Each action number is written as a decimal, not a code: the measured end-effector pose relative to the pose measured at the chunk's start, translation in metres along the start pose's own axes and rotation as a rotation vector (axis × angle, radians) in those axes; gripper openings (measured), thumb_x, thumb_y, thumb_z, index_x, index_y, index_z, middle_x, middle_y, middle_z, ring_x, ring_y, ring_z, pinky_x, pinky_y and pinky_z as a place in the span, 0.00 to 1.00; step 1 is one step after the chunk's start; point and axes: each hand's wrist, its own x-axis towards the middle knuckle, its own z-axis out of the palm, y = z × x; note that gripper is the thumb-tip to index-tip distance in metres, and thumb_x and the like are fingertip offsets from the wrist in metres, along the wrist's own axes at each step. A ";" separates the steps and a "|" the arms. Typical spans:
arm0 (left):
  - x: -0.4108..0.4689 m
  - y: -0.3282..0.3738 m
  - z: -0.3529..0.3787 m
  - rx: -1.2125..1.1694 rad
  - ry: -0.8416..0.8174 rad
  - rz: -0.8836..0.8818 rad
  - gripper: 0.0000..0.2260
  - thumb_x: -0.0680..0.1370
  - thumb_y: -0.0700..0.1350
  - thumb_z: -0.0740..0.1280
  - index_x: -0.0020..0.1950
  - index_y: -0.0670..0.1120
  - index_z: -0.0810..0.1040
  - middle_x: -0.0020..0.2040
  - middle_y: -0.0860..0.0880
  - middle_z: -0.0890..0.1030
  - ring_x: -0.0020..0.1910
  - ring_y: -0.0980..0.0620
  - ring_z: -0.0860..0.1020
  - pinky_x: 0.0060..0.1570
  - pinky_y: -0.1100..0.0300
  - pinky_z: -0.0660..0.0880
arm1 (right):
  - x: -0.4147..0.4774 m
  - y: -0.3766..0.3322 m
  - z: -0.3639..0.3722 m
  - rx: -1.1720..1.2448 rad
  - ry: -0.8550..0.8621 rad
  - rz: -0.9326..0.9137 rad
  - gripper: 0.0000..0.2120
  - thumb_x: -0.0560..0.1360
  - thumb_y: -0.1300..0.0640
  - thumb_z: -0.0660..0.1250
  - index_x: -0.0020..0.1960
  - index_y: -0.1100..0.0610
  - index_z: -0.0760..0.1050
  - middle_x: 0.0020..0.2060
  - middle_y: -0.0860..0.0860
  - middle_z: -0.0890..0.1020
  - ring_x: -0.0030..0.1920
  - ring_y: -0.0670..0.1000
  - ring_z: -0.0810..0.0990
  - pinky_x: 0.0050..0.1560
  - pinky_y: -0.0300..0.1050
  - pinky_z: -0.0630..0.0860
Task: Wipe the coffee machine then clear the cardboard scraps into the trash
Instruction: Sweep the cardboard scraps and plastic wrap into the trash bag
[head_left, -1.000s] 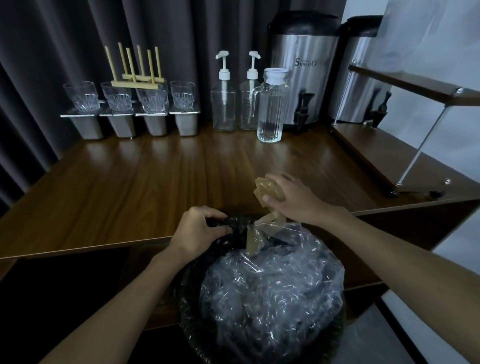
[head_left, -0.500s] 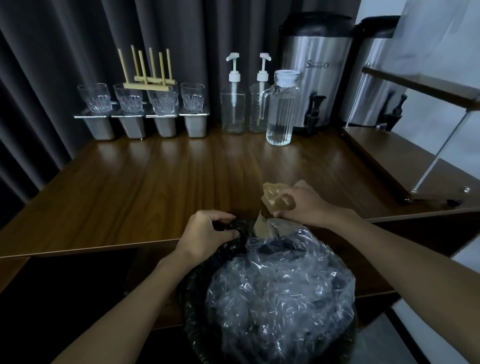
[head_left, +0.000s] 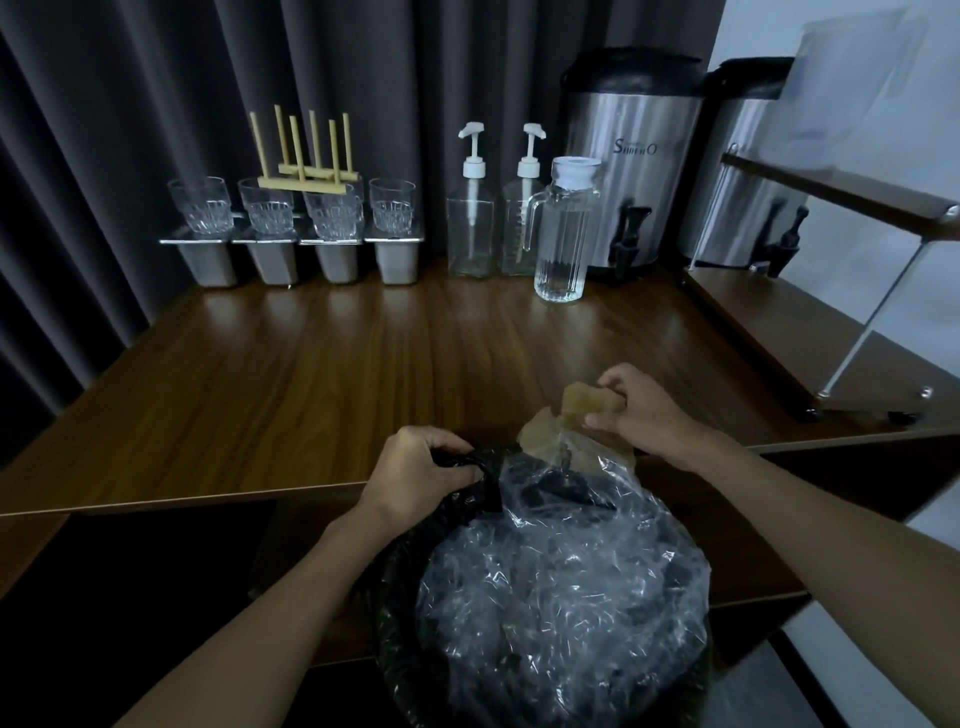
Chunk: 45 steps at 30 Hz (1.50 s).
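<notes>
Cardboard scraps at the bin's far rim, both hands gripping.

The table (head_left: 311, 374) fills the middle of the frame, with two urns (head_left: 634, 171) at upper right and a jug (head_left: 561, 244) in front of them. At bottom centre, a bin (head_left: 387, 613) lined with a black bag (head_left: 483, 467) is heaped with clear plastic (head_left: 561, 587). Left of the heap, the left hand (head_left: 415, 478) curls its fingers round a bunched fold of the bag at the rim. The right hand (head_left: 639, 410), just above and right of the heap, pinches a scrap (head_left: 584, 402) between thumb and fingers over the table's near edge. A second scrap (head_left: 543, 436) sits just below it, touching the plastic, between the two hands.
</notes>
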 end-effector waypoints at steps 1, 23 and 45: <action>0.000 -0.001 0.000 0.004 0.002 0.001 0.09 0.69 0.44 0.80 0.44 0.55 0.84 0.45 0.59 0.83 0.45 0.63 0.81 0.49 0.67 0.78 | -0.005 -0.004 -0.006 0.027 0.005 -0.024 0.11 0.73 0.60 0.73 0.53 0.58 0.75 0.50 0.54 0.80 0.52 0.53 0.79 0.52 0.49 0.77; 0.005 -0.006 0.003 0.012 0.024 -0.038 0.09 0.69 0.43 0.80 0.48 0.48 0.86 0.48 0.56 0.84 0.48 0.61 0.81 0.51 0.67 0.77 | -0.101 -0.039 0.016 0.029 -0.597 -0.298 0.19 0.81 0.52 0.62 0.71 0.43 0.68 0.67 0.40 0.70 0.66 0.39 0.70 0.65 0.44 0.72; 0.002 0.001 0.005 -0.012 0.024 -0.030 0.08 0.70 0.42 0.79 0.43 0.52 0.84 0.45 0.58 0.83 0.44 0.63 0.80 0.41 0.75 0.74 | -0.126 -0.023 0.059 -0.641 -0.962 -0.161 0.32 0.79 0.32 0.44 0.77 0.38 0.34 0.75 0.41 0.30 0.77 0.56 0.33 0.76 0.62 0.45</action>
